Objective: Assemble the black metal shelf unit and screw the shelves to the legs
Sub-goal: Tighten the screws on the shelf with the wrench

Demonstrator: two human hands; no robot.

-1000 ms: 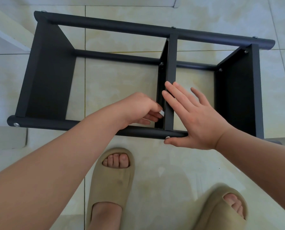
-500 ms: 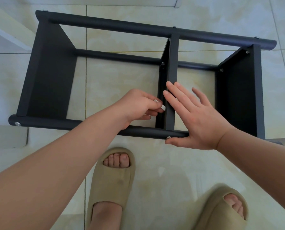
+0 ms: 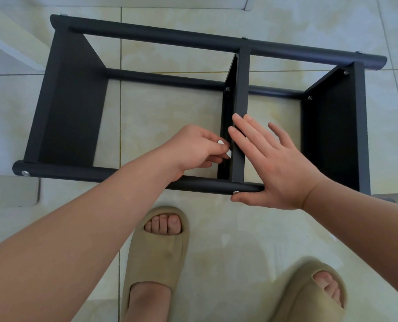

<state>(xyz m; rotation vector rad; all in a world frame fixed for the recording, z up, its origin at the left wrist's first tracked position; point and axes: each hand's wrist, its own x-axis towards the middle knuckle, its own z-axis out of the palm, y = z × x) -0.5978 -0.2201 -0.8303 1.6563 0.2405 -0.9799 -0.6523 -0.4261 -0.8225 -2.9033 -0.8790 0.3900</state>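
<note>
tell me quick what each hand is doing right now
Left hand: fingers curled beside the middle shelf; whether they pinch anything cannot be told.
Right hand: open, flat against the middle shelf.

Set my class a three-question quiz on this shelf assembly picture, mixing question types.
1. True or false: the right hand lies flat against the middle shelf.
2. How many shelves does the shelf unit hold? A two, B three, C four.
3. Fill in: the left hand reaches in at the middle shelf's ____ side.
Key: 1 true; 2 B; 3 left.
</note>
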